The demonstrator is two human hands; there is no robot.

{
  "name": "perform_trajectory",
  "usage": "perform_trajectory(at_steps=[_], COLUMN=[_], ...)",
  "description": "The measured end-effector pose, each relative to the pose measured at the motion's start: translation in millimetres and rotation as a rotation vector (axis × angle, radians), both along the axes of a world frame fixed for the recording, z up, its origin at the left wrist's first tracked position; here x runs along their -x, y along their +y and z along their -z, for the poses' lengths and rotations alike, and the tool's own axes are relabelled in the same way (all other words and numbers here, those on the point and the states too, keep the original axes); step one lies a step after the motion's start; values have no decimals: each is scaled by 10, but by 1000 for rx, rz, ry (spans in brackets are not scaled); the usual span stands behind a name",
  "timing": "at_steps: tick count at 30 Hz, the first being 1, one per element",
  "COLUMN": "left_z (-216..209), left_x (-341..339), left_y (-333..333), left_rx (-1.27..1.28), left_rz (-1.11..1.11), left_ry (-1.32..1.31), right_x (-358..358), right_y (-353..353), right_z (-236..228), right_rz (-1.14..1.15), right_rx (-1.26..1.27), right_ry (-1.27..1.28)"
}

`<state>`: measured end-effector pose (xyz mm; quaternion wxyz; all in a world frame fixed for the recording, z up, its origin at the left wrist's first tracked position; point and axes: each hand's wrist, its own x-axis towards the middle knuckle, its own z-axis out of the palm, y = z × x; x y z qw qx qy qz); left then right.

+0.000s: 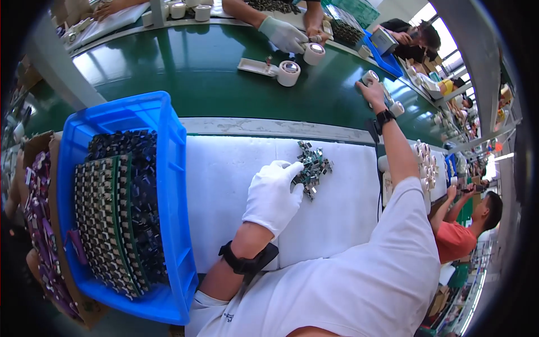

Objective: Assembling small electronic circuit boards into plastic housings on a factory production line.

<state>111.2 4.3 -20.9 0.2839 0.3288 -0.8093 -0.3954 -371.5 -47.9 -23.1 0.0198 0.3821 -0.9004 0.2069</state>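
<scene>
My left hand point(273, 194), in a white glove, rests on the white foam sheet point(227, 168) with thumb and forefinger apart. Its fingertips meet the left edge of a heap of small metal-and-green circuit parts point(314, 168); its other fingers are curled out of sight. My bare right hand point(373, 94) reaches far out over the green conveyor belt point(185, 67). Its fingers close around a white round-headed device point(369, 77), partly covered by the hand. Nearer the belt's middle, another white device point(288, 73) lies with its flat tray-like part point(255, 67) open beside it.
On my left stands a blue crate point(177, 224) holding stacked circuit panels point(101, 219) and loose dark parts. A carton point(56, 224) with purple pieces is beyond it. Across the belt, a co-worker's gloved hand point(283, 35) is beside another white device point(314, 54). White parts point(425, 165) stand at right.
</scene>
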Motion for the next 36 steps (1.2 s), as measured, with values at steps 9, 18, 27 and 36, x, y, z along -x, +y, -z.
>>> perform_trajectory(at_steps=[9, 18, 27, 36], left_z=[109, -62, -102, -102], left_x=[79, -6, 11, 161], left_y=[-60, -36, 127, 174], left_rx=[11, -220, -491, -648], left_rz=[94, 32, 220, 136], left_ry=[-45, 19, 226, 172], right_x=[767, -788, -2958, -3425], right_y=[421, 960, 2551, 2715], right_z=[512, -280, -558, -366], right_rz=[139, 45, 49, 154], right_rx=[-216, 285, 231, -99], right_ry=[-14, -1088, -928, -501])
